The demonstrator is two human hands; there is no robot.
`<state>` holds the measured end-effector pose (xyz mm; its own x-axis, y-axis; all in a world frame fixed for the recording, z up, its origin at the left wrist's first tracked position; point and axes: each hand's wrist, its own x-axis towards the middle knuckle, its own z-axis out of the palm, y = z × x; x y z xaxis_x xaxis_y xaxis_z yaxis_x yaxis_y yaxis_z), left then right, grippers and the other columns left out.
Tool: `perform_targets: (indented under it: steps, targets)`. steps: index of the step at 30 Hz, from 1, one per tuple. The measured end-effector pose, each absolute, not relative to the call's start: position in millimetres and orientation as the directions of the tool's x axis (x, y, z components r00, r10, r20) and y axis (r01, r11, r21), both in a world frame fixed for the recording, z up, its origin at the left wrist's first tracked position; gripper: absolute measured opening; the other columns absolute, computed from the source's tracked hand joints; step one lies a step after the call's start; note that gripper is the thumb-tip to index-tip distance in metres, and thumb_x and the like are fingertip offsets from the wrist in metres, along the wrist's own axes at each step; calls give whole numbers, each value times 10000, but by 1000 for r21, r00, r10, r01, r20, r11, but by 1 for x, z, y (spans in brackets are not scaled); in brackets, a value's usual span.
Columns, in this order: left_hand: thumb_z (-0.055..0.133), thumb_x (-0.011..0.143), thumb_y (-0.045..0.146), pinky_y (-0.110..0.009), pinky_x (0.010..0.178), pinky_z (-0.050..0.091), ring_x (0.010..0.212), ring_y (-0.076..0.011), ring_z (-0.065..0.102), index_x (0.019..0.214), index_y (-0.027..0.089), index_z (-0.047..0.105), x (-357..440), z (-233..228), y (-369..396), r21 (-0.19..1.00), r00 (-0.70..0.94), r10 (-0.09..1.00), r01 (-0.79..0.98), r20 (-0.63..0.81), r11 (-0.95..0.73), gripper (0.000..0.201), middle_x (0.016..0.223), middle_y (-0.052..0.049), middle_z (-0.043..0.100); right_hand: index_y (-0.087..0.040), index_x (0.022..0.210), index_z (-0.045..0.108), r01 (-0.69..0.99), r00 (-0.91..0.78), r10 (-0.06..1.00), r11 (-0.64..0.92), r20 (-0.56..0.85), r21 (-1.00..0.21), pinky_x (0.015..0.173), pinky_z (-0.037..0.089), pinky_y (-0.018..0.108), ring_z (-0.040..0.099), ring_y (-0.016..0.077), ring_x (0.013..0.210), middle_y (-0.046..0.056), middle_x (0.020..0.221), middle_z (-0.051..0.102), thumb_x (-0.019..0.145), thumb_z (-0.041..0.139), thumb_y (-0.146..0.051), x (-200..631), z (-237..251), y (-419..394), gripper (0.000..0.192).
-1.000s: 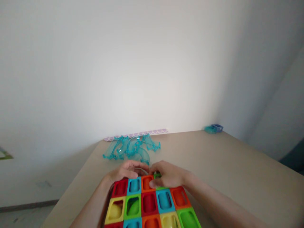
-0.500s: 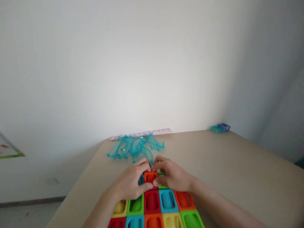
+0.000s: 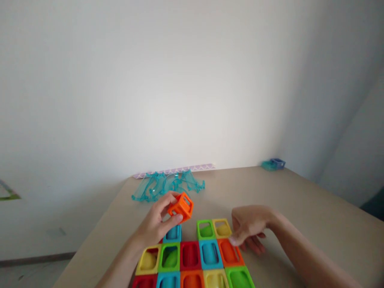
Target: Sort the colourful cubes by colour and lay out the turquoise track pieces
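Observation:
An orange hollow cube block point(image 3: 183, 207), tilted and raised above the table, is held in my left hand point(image 3: 155, 225) between thumb and fingers. Below lies a flat grid of colourful hollow blocks point(image 3: 190, 256). In its far row a gap shows between a blue block point(image 3: 172, 233) and a green block point(image 3: 205, 229). A yellow block point(image 3: 222, 228) sits right of the green one. At the grid's right edge is my right hand point(image 3: 250, 224), its thumb close to or touching an orange block point(image 3: 229, 253). Its fingers hang apart, with nothing visible in them.
Translucent teal plastic pieces point(image 3: 168, 185) lie beyond the blocks on the beige table point(image 3: 240, 192). Behind them a patterned lilac strip point(image 3: 177, 171) runs along the wall. A small dark blue box point(image 3: 278, 163) and a teal piece point(image 3: 268, 165) stand at the far right corner.
My left hand has lifted the orange block out of the far row, leaving a gap. My right hand has let go there and moved right to the grid's edge, uncovering the green and yellow blocks.

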<state>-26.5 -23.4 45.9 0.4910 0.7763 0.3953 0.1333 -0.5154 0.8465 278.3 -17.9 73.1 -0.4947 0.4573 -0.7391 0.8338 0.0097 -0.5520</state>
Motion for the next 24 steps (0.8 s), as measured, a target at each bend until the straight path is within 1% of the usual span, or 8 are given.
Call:
perform_targets:
  steps: [1, 2, 5, 8, 12, 17, 21, 24]
  targets:
    - [588, 852, 362, -327, 914, 445, 1059, -222, 545, 978, 172, 545, -28, 45, -23, 869, 524, 770, 108, 363, -483, 233, 1192, -113, 546, -117, 595, 617, 823, -517, 377, -28, -768, -568, 329, 299, 183, 552, 108, 396, 18, 505, 606, 677, 615, -698, 277, 71, -17, 586]
    - [580, 857, 374, -319, 903, 448, 1039, -215, 548, 983, 170, 549, -29, 44, -23, 879, 567, 755, 108, 330, -465, 242, 1179, -107, 556, -114, 582, 616, 807, -539, 334, -59, -773, -587, 313, 309, 173, 563, 105, 395, 18, 511, 615, 651, 654, -674, 274, 68, -15, 566]
    - [570, 858, 402, -296, 868, 447, 968, -197, 549, 927, 179, 551, -29, 46, -24, 853, 651, 714, 195, 256, -484, 235, 1089, -83, 594, -99, 565, 624, 760, -586, 263, -150, -766, -632, 327, 406, 168, 604, 117, 413, 29, 532, 646, 612, 727, -599, 262, 61, -12, 513]
    - [597, 830, 424, -275, 827, 441, 893, -185, 539, 874, 189, 551, -28, 50, -26, 795, 662, 711, 288, 238, -534, 244, 983, -57, 610, -93, 642, 659, 700, -635, 203, -258, -746, -666, 392, 503, 192, 650, 138, 467, 37, 584, 683, 604, 766, -528, 258, 54, -10, 450]
    - [594, 815, 463, -258, 771, 442, 811, -171, 518, 831, 188, 563, -27, 52, -26, 773, 638, 727, 319, 253, -549, 277, 866, -34, 587, -93, 737, 691, 620, -679, 237, -322, -695, -715, 443, 545, 193, 681, 142, 525, 42, 645, 714, 620, 774, -478, 262, 46, -9, 410]
    - [611, 800, 468, -248, 744, 435, 775, -160, 500, 842, 183, 568, -28, 48, -25, 785, 603, 750, 313, 272, -535, 291, 832, -25, 568, -86, 776, 706, 569, -679, 279, -383, -678, -728, 477, 559, 177, 701, 144, 564, 49, 683, 729, 620, 803, -417, 267, 40, -6, 378]
    - [608, 810, 454, -250, 730, 429, 763, -156, 500, 835, 178, 573, -30, 48, -25, 799, 611, 747, 298, 262, -523, 279, 845, -29, 571, -88, 816, 707, 547, -709, 210, -440, -674, -713, 517, 576, 179, 715, 152, 609, 50, 705, 736, 597, 835, -388, 273, 40, -3, 393]
    - [618, 809, 441, -247, 688, 426, 729, -149, 502, 814, 166, 591, -29, 49, -25, 814, 581, 759, 265, 293, -517, 276, 828, -28, 571, -97, 868, 707, 551, -736, 151, -433, -660, -714, 539, 584, 192, 718, 154, 629, 45, 740, 742, 569, 856, -347, 278, 39, 0, 417]
